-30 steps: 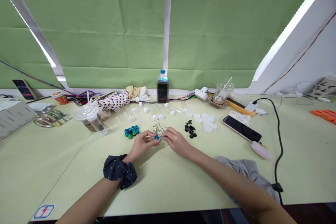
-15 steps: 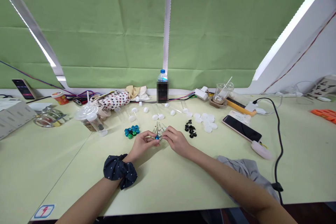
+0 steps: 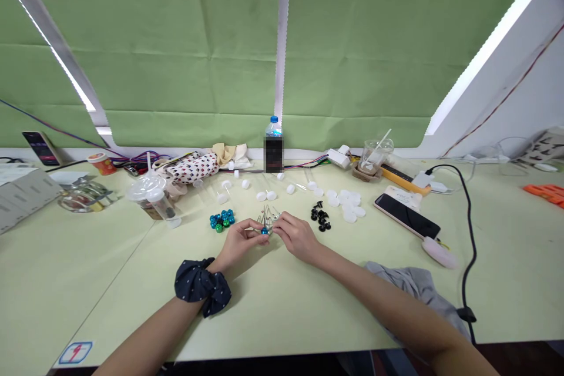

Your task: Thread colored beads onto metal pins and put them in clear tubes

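My left hand (image 3: 241, 239) is closed in a pinch around a small shiny blue ball (image 3: 264, 231), which looks like a jingle bell. My right hand (image 3: 297, 237) is also pinched closed, its fingertips right beside the ball; what they grip is too small to make out. Just behind the fingers lies a pile of thin silvery metal pieces (image 3: 266, 212), partly hidden by both hands. Left of them sits a cluster of shiny blue and green balls (image 3: 222, 220). Several black studs with flat heads (image 3: 320, 216) lie to the right of my right hand.
White discs (image 3: 349, 205) and clear tubes with white caps (image 3: 291, 188) are scattered farther back. A bottle (image 3: 274, 128) stands by the green blind. Lidded cups (image 3: 152, 191) are at left; a phone (image 3: 406, 215), black cable (image 3: 469, 235) and grey cloth (image 3: 416, 282) are at right.
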`<state>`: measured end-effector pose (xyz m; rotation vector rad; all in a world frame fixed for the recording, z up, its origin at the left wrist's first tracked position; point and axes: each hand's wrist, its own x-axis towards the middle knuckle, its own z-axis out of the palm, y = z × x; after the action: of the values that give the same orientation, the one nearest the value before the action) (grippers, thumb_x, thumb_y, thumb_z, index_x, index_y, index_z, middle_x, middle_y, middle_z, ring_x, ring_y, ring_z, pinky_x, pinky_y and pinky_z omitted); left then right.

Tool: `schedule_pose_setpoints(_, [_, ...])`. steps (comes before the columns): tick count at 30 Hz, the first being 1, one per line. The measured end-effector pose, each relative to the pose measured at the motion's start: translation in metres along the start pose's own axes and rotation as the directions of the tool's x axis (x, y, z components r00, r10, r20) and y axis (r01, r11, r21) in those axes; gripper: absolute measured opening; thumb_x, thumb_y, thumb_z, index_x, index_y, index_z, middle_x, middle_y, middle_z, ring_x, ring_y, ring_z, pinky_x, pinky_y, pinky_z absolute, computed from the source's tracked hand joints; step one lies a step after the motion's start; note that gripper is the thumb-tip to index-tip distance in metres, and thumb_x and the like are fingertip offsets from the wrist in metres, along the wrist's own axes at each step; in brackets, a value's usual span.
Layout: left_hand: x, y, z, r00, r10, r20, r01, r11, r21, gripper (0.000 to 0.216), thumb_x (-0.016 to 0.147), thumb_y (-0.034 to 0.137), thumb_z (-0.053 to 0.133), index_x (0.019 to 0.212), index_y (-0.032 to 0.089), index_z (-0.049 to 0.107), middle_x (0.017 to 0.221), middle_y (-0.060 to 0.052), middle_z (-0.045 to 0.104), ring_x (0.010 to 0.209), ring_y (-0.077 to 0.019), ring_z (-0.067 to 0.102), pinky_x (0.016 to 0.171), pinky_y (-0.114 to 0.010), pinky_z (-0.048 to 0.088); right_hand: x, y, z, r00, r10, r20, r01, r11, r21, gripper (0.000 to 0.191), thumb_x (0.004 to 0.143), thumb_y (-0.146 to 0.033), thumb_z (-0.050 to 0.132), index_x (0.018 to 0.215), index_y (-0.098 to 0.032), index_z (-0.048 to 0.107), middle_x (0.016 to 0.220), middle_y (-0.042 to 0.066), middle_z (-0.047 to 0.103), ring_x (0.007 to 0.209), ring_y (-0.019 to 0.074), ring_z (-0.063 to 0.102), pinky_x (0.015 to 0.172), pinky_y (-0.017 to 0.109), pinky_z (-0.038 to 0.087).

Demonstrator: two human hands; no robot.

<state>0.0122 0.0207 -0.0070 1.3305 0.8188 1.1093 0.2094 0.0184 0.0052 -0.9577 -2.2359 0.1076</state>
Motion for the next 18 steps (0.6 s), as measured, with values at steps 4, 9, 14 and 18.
schedule_pose_setpoints(4, [0.0,0.0,0.0,1.0,-0.004,0.003,0.004,1.0,-0.004,0.027,0.062,0.024,0.077,0.08,0.014,0.06,0.083,-0.004,0.068,0.068,-0.0191,0.068,0.067,-0.034,0.055,0.001,-0.002,0.0,1.0,0.013,0.009,-0.013,1.0,-0.026,0.018,0.093,-0.021,0.039,0.09,-0.019,0.057,0.086,0.005,0.055,0.074,0.0142,0.054,0.062,0.023,0.041])
schedule_pose_setpoints(9, [-0.001,-0.001,0.0,1.0,-0.005,0.005,0.005,1.0,-0.001,0.026,0.063,0.023,0.077,0.08,0.014,0.06,0.086,-0.005,0.068,0.069,-0.0195,0.069,0.068,-0.034,0.055,0.001,-0.004,0.002,1.0,0.024,0.008,-0.024,0.998,-0.059,0.018,0.094,-0.022,0.037,0.089,-0.018,0.054,0.089,0.006,0.052,0.073,0.014,0.052,0.055,0.022,0.039])
schedule_pose_setpoints(14, [0.0,0.0,0.0,1.0,-0.001,0.013,0.001,1.0,0.006,0.025,0.064,0.022,0.077,0.08,0.014,0.06,0.087,-0.004,0.067,0.07,-0.0192,0.069,0.068,-0.033,0.055,0.0,-0.005,0.007,0.999,0.047,-0.011,-0.048,0.995,-0.088,0.02,0.094,-0.023,0.035,0.086,-0.017,0.052,0.093,0.007,0.05,0.069,0.0129,0.05,0.049,0.022,0.034])
schedule_pose_setpoints(18, [-0.001,0.0,0.001,1.0,0.008,0.02,-0.009,1.0,0.019,0.024,0.064,0.022,0.076,0.08,0.014,0.059,0.087,-0.004,0.066,0.07,-0.0187,0.069,0.068,-0.033,0.055,-0.001,-0.005,0.01,0.998,0.058,-0.009,-0.058,0.99,-0.126,0.019,0.094,-0.021,0.034,0.086,-0.017,0.051,0.095,0.007,0.05,0.067,0.0123,0.049,0.047,0.022,0.031])
